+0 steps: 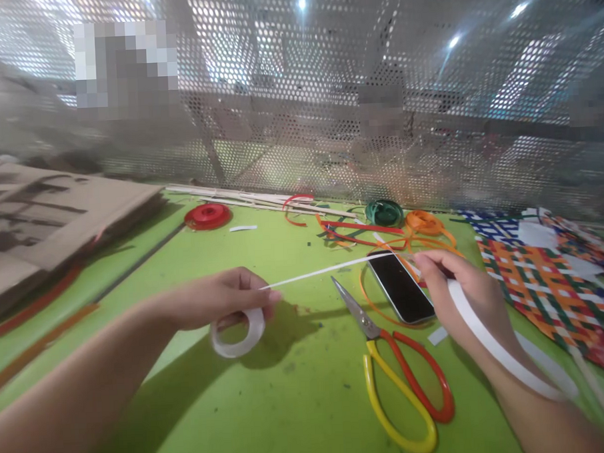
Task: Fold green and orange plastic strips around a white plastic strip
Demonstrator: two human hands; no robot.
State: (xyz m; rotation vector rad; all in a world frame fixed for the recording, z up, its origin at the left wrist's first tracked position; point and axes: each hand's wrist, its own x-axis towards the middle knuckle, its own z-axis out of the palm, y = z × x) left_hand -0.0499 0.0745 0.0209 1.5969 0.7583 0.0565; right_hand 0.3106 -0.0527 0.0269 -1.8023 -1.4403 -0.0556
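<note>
My left hand (235, 293) is closed on a roll of white ribbon (238, 336), which hangs just under the fingers. From it a narrow white strip (328, 269) runs taut above the green table to my right hand (458, 293), whose thumb and finger pinch its end. A loose white length (497, 351) curls over the back of that hand and wrist. Below the taut strip lie scissors (371, 330) with one yellow and one orange-red handle, blades a little apart. Beside my right hand rests a dark-screened phone (403, 287).
Rolls of red (207, 216), green (384, 213) and orange ribbon (424, 222) lie farther back, near thin pale sticks (250, 197). Colourful woven strips (544, 276) cover the right side. Stacked cardboard (56, 217) stands at left. A perforated metal screen (297, 106) closes off the back.
</note>
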